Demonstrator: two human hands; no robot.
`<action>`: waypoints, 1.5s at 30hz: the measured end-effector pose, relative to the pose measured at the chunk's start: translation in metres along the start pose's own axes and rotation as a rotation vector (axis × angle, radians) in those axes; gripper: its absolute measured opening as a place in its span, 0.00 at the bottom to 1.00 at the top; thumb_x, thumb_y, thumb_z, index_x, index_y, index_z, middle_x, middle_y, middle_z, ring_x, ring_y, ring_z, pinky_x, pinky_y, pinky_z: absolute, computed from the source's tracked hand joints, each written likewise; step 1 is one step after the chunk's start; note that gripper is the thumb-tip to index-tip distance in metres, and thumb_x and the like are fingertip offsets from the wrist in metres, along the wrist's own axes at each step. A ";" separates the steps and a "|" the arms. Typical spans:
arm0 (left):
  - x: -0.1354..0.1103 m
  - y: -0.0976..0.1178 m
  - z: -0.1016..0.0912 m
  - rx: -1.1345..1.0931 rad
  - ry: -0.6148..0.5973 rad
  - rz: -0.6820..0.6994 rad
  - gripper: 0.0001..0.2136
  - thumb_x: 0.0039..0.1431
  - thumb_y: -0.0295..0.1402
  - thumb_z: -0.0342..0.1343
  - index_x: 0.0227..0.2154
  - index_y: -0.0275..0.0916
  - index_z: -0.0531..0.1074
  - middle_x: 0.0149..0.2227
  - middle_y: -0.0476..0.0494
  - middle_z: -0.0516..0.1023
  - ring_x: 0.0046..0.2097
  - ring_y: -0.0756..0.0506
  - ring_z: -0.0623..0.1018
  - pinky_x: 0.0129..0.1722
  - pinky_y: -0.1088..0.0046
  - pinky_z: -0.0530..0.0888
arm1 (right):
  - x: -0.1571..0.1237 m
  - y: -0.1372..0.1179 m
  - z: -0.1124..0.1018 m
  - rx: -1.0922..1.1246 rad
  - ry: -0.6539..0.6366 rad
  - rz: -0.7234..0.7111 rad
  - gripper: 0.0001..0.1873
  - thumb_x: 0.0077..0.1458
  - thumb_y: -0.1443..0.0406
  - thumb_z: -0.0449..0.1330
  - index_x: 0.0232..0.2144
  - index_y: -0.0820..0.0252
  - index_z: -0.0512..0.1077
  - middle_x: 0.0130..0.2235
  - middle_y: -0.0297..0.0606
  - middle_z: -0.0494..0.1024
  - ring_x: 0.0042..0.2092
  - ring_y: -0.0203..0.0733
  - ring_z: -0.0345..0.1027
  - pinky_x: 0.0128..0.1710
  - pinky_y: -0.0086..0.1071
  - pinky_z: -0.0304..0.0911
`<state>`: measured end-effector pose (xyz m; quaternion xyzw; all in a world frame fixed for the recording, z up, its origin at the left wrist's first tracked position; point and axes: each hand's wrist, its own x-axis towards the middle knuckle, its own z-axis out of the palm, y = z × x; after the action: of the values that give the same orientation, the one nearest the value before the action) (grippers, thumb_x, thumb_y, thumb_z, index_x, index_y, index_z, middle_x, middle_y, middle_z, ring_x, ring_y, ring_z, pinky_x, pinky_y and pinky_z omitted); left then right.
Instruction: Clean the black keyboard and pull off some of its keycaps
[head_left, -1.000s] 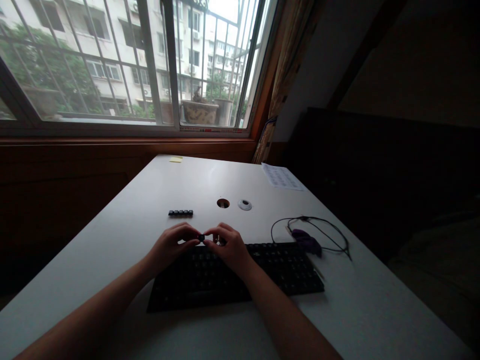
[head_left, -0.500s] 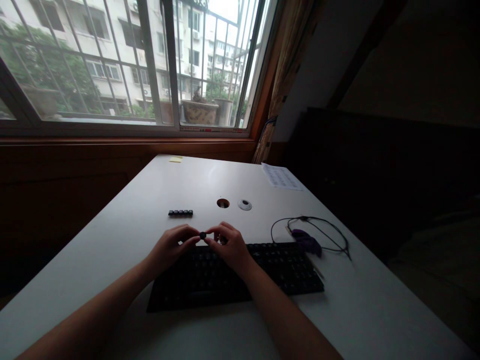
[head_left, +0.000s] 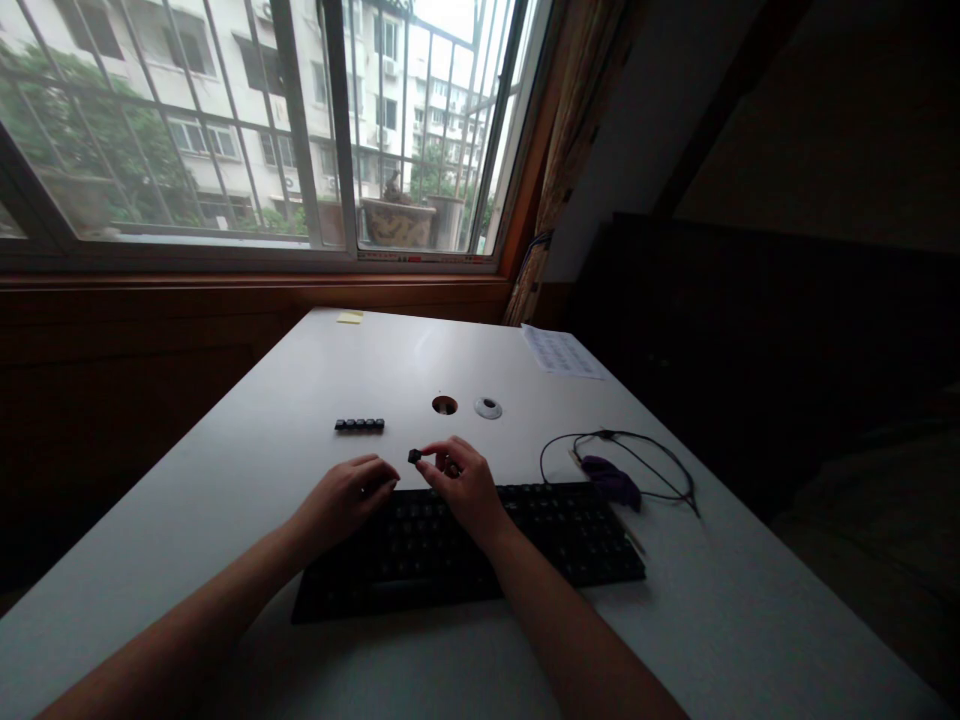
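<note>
A small black keycap (head_left: 414, 456) is pinched between the thumb and index finger of my right hand (head_left: 466, 482), which is over the back edge of the black keyboard (head_left: 570, 545). My left hand (head_left: 349, 497) is over the keyboard's left part, apart from the keycap. Its thumb and fingertips are drawn together, with nothing visible between them. Behind my left hand lies a short row of several black keycaps (head_left: 360, 426) on the white desk (head_left: 247, 430). My hands and forearms hide part of the keyboard.
A purple cloth-like item (head_left: 611, 482) and a looped black cable (head_left: 679, 463) lie right of the keyboard. Farther back are a round desk hole (head_left: 445, 405), its grey cover (head_left: 488, 408), a printed sheet (head_left: 562, 352) and a yellow note (head_left: 349, 317).
My left fingers have let go of the keycap. My right hand has lifted it slightly up and to the right, away from my left hand.
</note>
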<state>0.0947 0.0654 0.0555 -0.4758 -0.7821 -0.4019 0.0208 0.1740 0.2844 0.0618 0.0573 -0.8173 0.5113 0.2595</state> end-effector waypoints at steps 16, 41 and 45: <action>-0.001 -0.020 -0.009 0.023 -0.147 -0.026 0.06 0.65 0.29 0.60 0.35 0.39 0.82 0.37 0.45 0.77 0.34 0.48 0.79 0.36 0.73 0.74 | 0.000 0.000 0.001 0.012 0.019 0.017 0.06 0.57 0.63 0.69 0.38 0.56 0.81 0.31 0.30 0.70 0.30 0.35 0.62 0.32 0.30 0.62; 0.001 -0.017 -0.006 -0.013 -0.159 -0.106 0.05 0.63 0.31 0.60 0.33 0.38 0.80 0.38 0.43 0.76 0.35 0.47 0.78 0.36 0.72 0.74 | -0.001 -0.004 0.000 -0.057 0.004 -0.005 0.05 0.57 0.64 0.68 0.38 0.55 0.80 0.29 0.29 0.69 0.30 0.36 0.63 0.32 0.31 0.63; 0.001 -0.019 -0.005 0.007 -0.160 -0.086 0.05 0.63 0.30 0.60 0.33 0.38 0.80 0.38 0.44 0.76 0.35 0.47 0.78 0.36 0.72 0.74 | -0.001 -0.005 0.000 -0.045 0.006 -0.011 0.05 0.57 0.65 0.68 0.38 0.56 0.80 0.29 0.29 0.69 0.30 0.36 0.63 0.32 0.31 0.63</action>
<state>0.0780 0.0581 0.0478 -0.4722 -0.8025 -0.3602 -0.0573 0.1761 0.2820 0.0652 0.0544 -0.8275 0.4916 0.2657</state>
